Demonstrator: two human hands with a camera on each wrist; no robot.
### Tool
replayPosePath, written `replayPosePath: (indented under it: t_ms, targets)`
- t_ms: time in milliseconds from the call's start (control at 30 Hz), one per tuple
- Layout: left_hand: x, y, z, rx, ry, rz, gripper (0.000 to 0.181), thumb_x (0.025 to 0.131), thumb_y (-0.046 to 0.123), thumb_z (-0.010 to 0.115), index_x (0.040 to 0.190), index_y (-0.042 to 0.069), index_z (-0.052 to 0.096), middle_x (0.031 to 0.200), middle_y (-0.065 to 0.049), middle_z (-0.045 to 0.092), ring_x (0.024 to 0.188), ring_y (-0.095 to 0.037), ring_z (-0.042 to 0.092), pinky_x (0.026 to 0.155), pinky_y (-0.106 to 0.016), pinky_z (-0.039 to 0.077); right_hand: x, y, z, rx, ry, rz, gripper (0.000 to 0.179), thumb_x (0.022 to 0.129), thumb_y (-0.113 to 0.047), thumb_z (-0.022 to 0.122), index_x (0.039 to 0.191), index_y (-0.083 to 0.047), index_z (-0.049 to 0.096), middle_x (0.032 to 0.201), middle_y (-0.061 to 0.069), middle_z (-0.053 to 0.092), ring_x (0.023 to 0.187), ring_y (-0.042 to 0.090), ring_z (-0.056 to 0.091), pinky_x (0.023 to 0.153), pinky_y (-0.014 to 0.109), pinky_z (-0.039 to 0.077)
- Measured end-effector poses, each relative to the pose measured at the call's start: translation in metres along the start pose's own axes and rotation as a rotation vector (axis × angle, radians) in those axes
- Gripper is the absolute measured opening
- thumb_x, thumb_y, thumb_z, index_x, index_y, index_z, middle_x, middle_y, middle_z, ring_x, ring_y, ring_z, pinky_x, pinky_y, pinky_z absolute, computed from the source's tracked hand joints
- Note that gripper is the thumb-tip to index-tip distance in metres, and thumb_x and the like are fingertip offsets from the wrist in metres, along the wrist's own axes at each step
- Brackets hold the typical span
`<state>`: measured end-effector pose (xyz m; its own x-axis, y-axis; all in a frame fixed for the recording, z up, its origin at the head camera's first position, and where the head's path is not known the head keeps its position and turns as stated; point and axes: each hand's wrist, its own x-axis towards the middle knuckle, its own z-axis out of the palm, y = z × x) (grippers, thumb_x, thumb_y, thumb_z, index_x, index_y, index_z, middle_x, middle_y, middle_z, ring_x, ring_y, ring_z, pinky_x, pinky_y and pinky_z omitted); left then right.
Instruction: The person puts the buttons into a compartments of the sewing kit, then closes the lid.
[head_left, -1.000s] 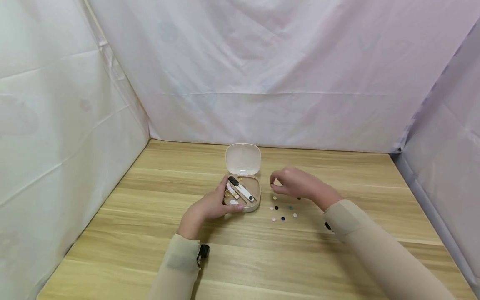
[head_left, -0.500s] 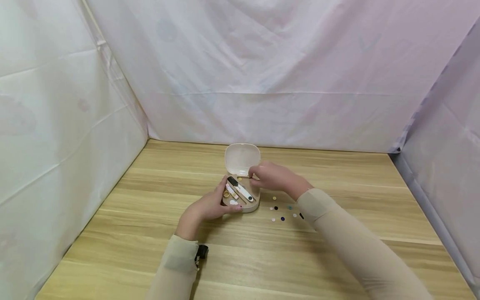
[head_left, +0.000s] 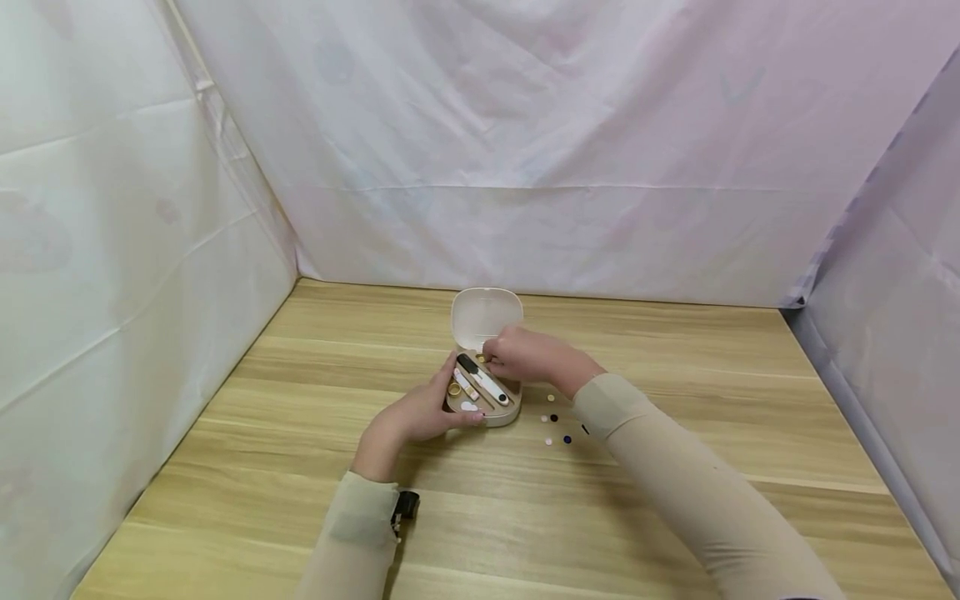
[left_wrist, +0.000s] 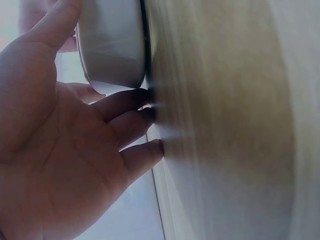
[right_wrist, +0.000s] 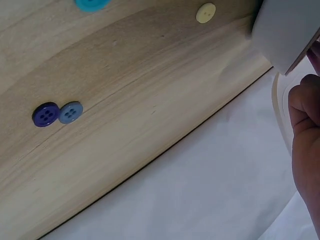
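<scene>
A small beige sewing box [head_left: 501, 419] stands on the table with its lid [head_left: 486, 312] raised at the back. My left hand [head_left: 415, 414] grips its left side, thumb along the front edge; the left wrist view shows the thumb up on the box [left_wrist: 112, 45] and the other fingers low beside it. My right hand [head_left: 528, 356] reaches over the box's back compartment with curled, pinching fingers. A small dark button showed at these fingertips earlier; the fingers now hide it. Near them lies a yellow button [head_left: 481, 359]. A white-and-black tool [head_left: 486, 382] and a gold ring [head_left: 454, 389] fill other slots.
Right of the box, several loose buttons lie on the wooden table, among them a yellow one [head_left: 551, 398], a black one [head_left: 553, 417] and a navy one [head_left: 567, 439]. The right wrist view shows a turquoise button [right_wrist: 92, 4]. White cloth [head_left: 480, 167] hangs behind.
My right hand has moved left from above the loose buttons to the box's back compartment, its fingertips now farther in. The left hand keeps its grip on the box.
</scene>
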<state>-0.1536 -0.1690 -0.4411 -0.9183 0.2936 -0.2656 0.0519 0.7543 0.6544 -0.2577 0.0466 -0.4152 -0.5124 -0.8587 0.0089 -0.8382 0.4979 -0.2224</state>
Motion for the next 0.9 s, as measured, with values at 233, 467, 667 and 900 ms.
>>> replayPosePath:
  t_ms: [233, 467, 667, 900]
  targets:
    - [0.0, 0.001, 0.0, 0.002, 0.003, 0.001, 0.121, 0.094, 0.054, 0.078, 0.173, 0.012, -0.003, 0.171, -0.028, 0.031, 0.151, -0.042, 0.047, 0.124, -0.056, 0.04, 0.002, 0.0, 0.004, 0.008, -0.028, -0.012, 0.016, 0.105, -0.012, 0.063, 0.101, -0.007, 0.078, 0.085, 0.002, 0.077, 0.064, 0.003, 0.058, 0.063, 0.018, 0.052]
    - [0.0, -0.001, 0.0, -0.005, 0.006, 0.003, 0.121, 0.094, 0.055, 0.078, 0.173, 0.014, -0.004, 0.171, -0.028, 0.032, 0.151, -0.043, 0.047, 0.124, -0.056, 0.04, -0.001, -0.001, 0.0, 0.036, -0.021, 0.006, 0.015, 0.104, -0.009, 0.063, 0.097, -0.008, 0.076, 0.08, 0.0, 0.073, 0.063, 0.002, 0.055, 0.062, 0.019, 0.05]
    - [0.0, -0.001, 0.001, -0.007, 0.008, -0.001, 0.12, 0.094, 0.055, 0.078, 0.173, 0.016, -0.003, 0.171, -0.027, 0.032, 0.15, -0.042, 0.047, 0.124, -0.057, 0.04, -0.006, -0.001, -0.007, 0.043, -0.034, 0.047, 0.017, 0.105, -0.012, 0.062, 0.11, -0.007, 0.078, 0.095, 0.006, 0.079, 0.075, 0.009, 0.068, 0.077, 0.028, 0.061]
    - [-0.001, -0.001, 0.001, 0.001, 0.001, -0.024, 0.123, 0.092, 0.059, 0.078, 0.173, 0.018, -0.004, 0.173, -0.024, 0.03, 0.152, -0.041, 0.046, 0.125, -0.056, 0.039, -0.012, 0.001, -0.014, -0.003, -0.064, 0.069, 0.019, 0.106, -0.014, 0.064, 0.116, -0.005, 0.078, 0.106, 0.013, 0.081, 0.091, 0.022, 0.076, 0.088, 0.037, 0.063]
